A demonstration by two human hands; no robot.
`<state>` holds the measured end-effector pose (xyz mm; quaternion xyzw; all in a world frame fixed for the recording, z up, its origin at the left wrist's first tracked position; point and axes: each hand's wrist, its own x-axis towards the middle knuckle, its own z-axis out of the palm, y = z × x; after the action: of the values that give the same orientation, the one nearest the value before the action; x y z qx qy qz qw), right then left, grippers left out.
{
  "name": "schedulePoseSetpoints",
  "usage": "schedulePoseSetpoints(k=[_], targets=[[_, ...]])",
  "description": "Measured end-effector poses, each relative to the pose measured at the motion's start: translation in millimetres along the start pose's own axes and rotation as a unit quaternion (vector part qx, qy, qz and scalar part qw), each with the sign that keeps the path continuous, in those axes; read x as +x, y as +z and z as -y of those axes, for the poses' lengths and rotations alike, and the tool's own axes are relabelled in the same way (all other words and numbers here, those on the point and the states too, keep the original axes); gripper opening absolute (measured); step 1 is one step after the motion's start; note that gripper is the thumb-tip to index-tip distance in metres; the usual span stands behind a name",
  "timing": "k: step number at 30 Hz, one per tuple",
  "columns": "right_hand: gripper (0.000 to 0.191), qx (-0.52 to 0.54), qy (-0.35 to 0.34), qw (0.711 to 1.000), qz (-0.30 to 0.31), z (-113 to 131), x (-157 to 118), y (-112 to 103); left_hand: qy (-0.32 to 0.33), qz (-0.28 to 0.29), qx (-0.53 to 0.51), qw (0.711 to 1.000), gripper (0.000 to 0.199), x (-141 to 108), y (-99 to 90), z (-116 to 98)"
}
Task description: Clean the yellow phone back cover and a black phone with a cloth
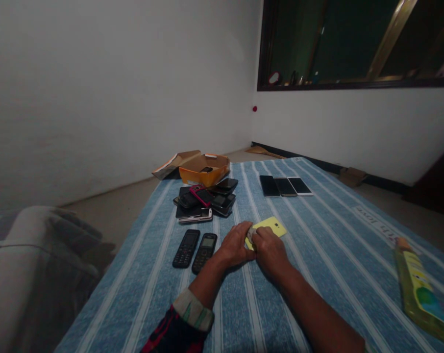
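Note:
A yellow-backed smartphone (275, 224) lies back side up on the striped cloth, its camera at the far right end. My left hand (236, 245) grips its near left end, fingers bent and thumb along the edge. Pinched in my right hand (269, 250) is a small greyish piece, apparently a cloth (251, 233), pressed against the phone's back. The hands nearly touch and hide much of the phone's near part. Just left of my left hand lie two black keypad phones (186, 248), (205, 252) side by side, screens up.
Behind them is a heap of phones (196, 203), and an orange box (203, 171) with its lid open. Three smartphones (285, 187) lie in a row at the back right. A bottle of yellowish liquid (420, 291) lies at the right edge of the striped tablecloth (332, 255).

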<state>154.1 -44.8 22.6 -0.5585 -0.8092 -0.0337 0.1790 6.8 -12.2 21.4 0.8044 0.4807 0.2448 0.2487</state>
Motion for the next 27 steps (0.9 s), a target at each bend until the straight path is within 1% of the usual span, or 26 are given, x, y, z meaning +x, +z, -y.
schedulePoseSetpoints(k=[2, 4, 9, 11, 13, 18, 20, 22, 27], targets=[[0.017, -0.001, 0.000, 1.000, -0.003, -1.3, 0.4, 1.0, 0.000, 0.000, 0.004, 1.000, 0.080, 0.0, -0.2, -1.2], [0.018, -0.004, 0.014, 1.000, -0.009, -9.2, 2.4, 0.7, 0.000, 0.004, 0.007, 1.000, 0.076, -0.3, -1.0, -3.1], [0.027, -0.032, 0.092, 0.995, -0.030, -44.6, 6.7, -4.2, -0.013, 0.012, 0.016, 1.000, 0.072, -1.3, -3.1, -7.6], [0.028, -0.047, 0.116, 0.992, -0.032, -51.2, 5.9, -5.3, -0.013, 0.010, 0.018, 1.000, 0.071, -1.6, -3.1, -8.3], [0.027, -0.042, 0.113, 0.992, -0.031, -47.2, 3.7, -4.9, -0.013, 0.007, 0.020, 1.000, 0.072, -1.7, -2.8, -8.3], [0.020, -0.005, 0.029, 0.999, -0.013, -12.9, -1.0, -1.6, -0.008, 0.007, 0.022, 1.000, 0.068, -1.4, -3.1, -8.6], [0.018, -0.003, 0.017, 1.000, -0.006, -7.5, -0.2, -1.7, -0.005, 0.009, 0.023, 1.000, 0.066, -1.3, -3.7, -9.0], [0.019, -0.004, 0.029, 1.000, -0.008, -12.5, 1.6, -2.7, -0.002, 0.011, 0.025, 1.000, 0.068, -1.4, -4.0, -9.0], [0.028, -0.027, 0.113, 0.993, -0.010, -47.3, 4.1, -6.7, -0.009, 0.009, 0.031, 0.999, 0.076, -2.2, -2.9, -8.0]])
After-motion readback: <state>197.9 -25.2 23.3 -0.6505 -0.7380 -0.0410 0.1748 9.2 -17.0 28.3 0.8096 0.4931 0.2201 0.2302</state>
